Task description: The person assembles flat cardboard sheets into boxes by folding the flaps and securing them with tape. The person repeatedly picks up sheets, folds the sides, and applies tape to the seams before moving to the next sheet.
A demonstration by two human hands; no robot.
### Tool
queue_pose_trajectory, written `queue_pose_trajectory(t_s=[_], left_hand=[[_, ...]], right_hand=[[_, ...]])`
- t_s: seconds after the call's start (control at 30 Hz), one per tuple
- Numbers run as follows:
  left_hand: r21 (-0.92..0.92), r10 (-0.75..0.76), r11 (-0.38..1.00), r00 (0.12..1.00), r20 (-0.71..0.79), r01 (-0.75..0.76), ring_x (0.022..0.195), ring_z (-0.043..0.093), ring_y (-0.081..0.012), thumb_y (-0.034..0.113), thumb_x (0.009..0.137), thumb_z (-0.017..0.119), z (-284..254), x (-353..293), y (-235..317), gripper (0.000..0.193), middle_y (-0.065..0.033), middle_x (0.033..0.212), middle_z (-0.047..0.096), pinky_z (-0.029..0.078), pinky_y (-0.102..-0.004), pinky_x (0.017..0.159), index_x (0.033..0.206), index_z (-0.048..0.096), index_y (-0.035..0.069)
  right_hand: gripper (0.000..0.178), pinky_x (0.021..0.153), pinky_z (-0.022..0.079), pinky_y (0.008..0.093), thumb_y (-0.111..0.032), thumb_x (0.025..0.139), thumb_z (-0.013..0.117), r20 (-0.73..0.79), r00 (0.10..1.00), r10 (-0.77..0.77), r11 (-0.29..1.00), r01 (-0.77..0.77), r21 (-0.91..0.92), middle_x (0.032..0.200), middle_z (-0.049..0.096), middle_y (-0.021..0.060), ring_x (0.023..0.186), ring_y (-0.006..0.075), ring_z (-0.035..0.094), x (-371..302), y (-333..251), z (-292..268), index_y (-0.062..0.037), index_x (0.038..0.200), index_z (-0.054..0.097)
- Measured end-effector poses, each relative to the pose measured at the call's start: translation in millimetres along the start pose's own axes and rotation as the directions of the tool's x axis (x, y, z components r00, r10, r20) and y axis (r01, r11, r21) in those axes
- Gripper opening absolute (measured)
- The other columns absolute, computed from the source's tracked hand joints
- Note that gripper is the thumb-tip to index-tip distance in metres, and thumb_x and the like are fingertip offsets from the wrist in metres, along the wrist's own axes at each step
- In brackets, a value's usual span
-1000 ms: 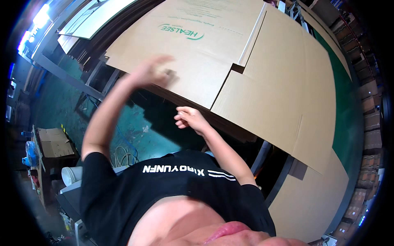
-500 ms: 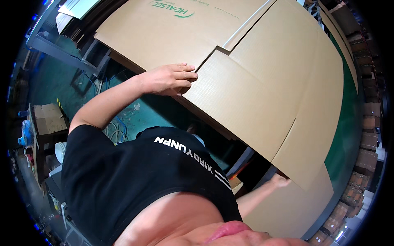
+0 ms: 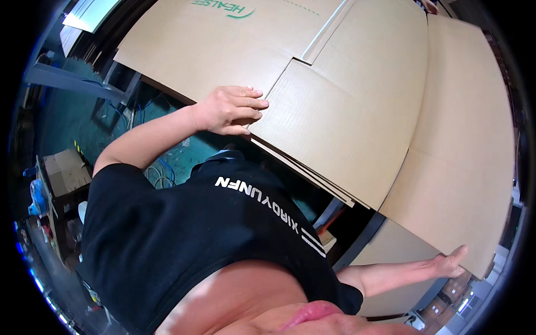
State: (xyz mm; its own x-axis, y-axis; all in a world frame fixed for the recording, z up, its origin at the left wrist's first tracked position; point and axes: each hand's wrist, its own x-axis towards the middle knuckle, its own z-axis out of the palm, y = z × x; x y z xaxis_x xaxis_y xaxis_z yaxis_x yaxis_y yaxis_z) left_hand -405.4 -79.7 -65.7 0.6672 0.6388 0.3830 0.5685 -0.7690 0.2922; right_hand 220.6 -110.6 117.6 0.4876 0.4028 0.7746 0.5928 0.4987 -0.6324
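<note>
A large brown cardboard carton blank [image 3: 335,123] with green print spreads out in front of me. Slots and crease lines divide it into panels. My left hand [image 3: 231,110] lies on its near edge beside a slot, fingers stretched out over the board and the thumb at the edge. Far to the right, my right hand [image 3: 450,263] grips the near edge of the right-hand panel [image 3: 463,139], close to its corner; the thumb shows and the other fingers are mostly hidden beneath. That panel tilts up along its crease. More board edges [image 3: 304,173] show under the blank.
Another person's hand [image 3: 430,6] is at the blank's far edge. Below the raised panel lies another cardboard sheet [image 3: 393,254]. A grey metal frame [image 3: 72,78] and cables [image 3: 159,176] are at the left, near a small table holding cardboard [image 3: 66,170]. Stacked cartons stand at the lower right.
My right hand has moved outward to the right and raised the right-hand panel, which now covers the green surface. The left hand stays nearly in place. Another person's hand has appeared at the far edge.
</note>
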Motion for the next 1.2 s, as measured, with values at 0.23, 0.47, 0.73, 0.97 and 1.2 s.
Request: queue_pose_trajectory(t_s=[0.23,0.47,0.73,0.97,1.2], left_hand=[[0.022,0.055,0.998,0.997,-0.06,-0.054,0.115,0.058,-0.0291,0.04,0.078,0.07,6.8,-0.2,-9.7,0.036,-0.0076,0.119,0.064,0.046,-0.042,0.099,0.097,0.067,0.01],[0.038,0.025,0.999,0.995,-0.101,-0.021,0.112,0.06,-0.0284,0.034,0.075,0.069,6.4,-5.6,-2.9,0.033,-0.0099,0.114,0.065,0.047,-0.042,0.098,0.094,0.067,0.007],[-0.115,-0.119,0.989,0.965,-0.232,0.095,0.105,0.062,-0.0315,0.04,0.071,0.073,8.9,-13.2,-2.7,0.05,-0.015,0.114,0.062,0.05,-0.0423,0.091,0.104,0.062,0.004],[-0.109,-0.179,0.982,0.933,-0.311,0.152,0.105,0.058,-0.0357,0.041,0.059,0.081,13.2,-12.4,-6.7,0.056,-0.0178,0.108,0.058,0.049,-0.0426,0.087,0.089,0.055,0.002],[-0.079,-0.177,0.984,0.946,-0.272,0.161,0.108,0.057,-0.0357,0.041,0.061,0.079,22.5,-8.3,1.8,0.057,-0.016,0.107,0.058,0.048,-0.0444,0.089,0.096,0.058,0.002]], right_hand=[[0.031,0.083,0.054,0.0357,-0.008,0.084,0.062,0.565,0.761,-0.319,0.893,0.442,-0.091,0.112,0.064,0.02,0.097,0.0292,0.065,-141.1,-139.7,158.1,0.0052,0.111,0.063],[0.035,0.095,0.048,0.0432,-0.005,0.077,0.059,0.934,0.038,-0.354,0.713,0.658,0.243,0.11,0.062,0.0245,0.106,0.0363,0.061,-276.6,-125.5,252.7,0.0028,0.111,0.061],[0.062,0.11,0.03,0.0507,-0.003,0.062,0.07,0.937,-0.144,-0.318,0.853,0.387,0.349,0.127,0.049,0.0231,0.128,0.0392,0.042,-278.3,-136.8,286.5,0.0031,0.12,0.051],[0.045,0.111,0.029,0.0535,-0.001,0.058,0.069,0.881,-0.09,-0.464,0.885,-0.002,0.466,0.108,0.052,0.0168,0.117,0.0364,0.047,-286.0,-133.5,325.5,0.0003,0.1,0.055],[0.035,0.109,0.031,0.0553,-0.007,0.058,0.066,0.789,0.131,-0.6,0.795,-0.013,0.606,0.101,0.054,0.0148,0.107,0.0336,0.052,-229.7,-151.3,303.7,-0.0003,0.091,0.055]])
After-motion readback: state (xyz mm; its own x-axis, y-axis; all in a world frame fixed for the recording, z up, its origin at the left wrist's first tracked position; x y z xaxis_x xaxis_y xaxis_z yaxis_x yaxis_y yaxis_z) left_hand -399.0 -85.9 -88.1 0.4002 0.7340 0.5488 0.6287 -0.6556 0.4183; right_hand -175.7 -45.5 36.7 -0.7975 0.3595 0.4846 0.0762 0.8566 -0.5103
